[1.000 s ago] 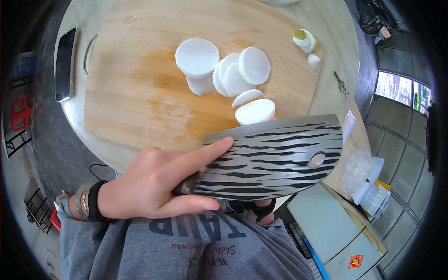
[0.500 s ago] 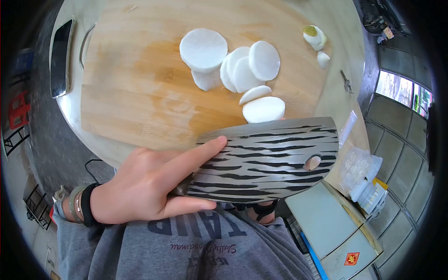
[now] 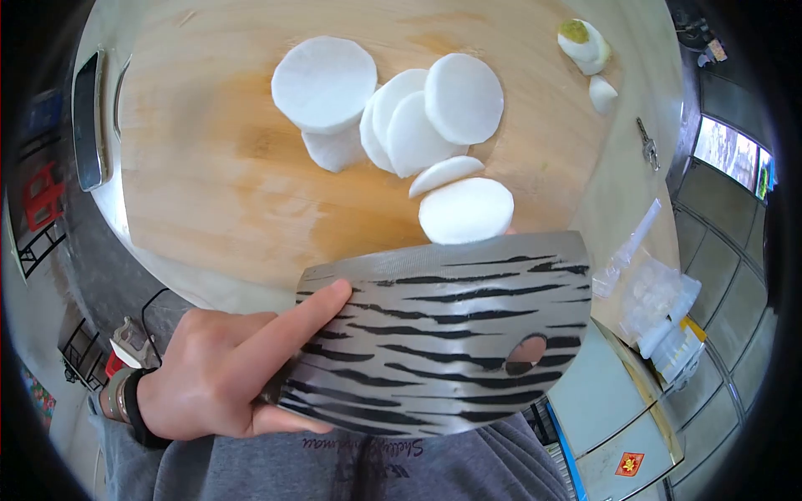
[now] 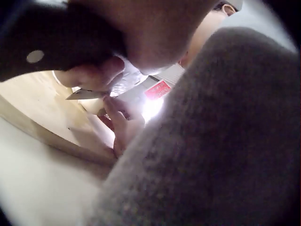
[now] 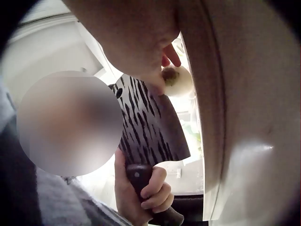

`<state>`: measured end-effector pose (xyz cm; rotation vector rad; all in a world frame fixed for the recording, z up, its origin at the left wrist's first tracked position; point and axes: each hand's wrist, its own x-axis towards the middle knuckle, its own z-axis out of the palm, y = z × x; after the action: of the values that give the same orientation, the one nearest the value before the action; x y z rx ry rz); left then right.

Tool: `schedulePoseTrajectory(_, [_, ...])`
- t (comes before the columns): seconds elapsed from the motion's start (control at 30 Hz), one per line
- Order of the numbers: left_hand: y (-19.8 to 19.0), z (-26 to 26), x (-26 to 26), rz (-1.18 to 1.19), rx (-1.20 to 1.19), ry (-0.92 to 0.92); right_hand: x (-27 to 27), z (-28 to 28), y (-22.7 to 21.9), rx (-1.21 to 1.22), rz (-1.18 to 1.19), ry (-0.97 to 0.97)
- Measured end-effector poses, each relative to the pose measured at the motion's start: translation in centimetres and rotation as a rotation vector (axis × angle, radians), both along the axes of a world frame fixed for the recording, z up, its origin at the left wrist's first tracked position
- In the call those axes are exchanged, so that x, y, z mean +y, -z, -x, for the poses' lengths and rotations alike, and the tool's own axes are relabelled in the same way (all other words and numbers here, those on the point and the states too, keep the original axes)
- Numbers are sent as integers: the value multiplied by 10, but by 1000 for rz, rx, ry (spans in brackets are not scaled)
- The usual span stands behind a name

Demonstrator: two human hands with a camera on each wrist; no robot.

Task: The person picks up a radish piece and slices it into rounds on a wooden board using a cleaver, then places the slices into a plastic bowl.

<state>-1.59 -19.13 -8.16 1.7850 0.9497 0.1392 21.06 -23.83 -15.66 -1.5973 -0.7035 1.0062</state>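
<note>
In the head view my left hand (image 3: 209, 367) grips the dark handle of a wide cleaver (image 3: 434, 334) with black stripes, its index finger along the blade. The blade's upper edge lies at a white radish (image 3: 466, 209), whose cut face shows beyond it. Several round white slices (image 3: 464, 98) lie on the wooden board (image 3: 200, 167). Mostly hidden behind the blade in that view, my right hand (image 5: 141, 37) holds the radish (image 5: 183, 84) by its green-tipped end in the right wrist view. The left wrist view shows the black handle (image 4: 56, 42) close up and the right hand (image 4: 124, 125) beyond.
Small radish end pieces (image 3: 585, 48) lie at the board's upper right corner. A key (image 3: 647, 146) is on the table right of the board, a phone (image 3: 88, 121) left of it. Plastic bags and containers (image 3: 656, 296) stand at the right.
The left hand and cleaver have shifted left and down in the head view, and more of the blade's face shows. The slices and board look larger. Both grips appear unchanged.
</note>
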Motion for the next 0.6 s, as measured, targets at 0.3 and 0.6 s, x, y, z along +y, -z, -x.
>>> schedulePoseTrajectory(0.3, [-3,-14,4,8,37,-16,-3,-12,-6,-90,-52,-197])
schedulePoseTrajectory(0.6, [-10,-26,4,-34,156,13,30,-8,-3,-596,-316,-633])
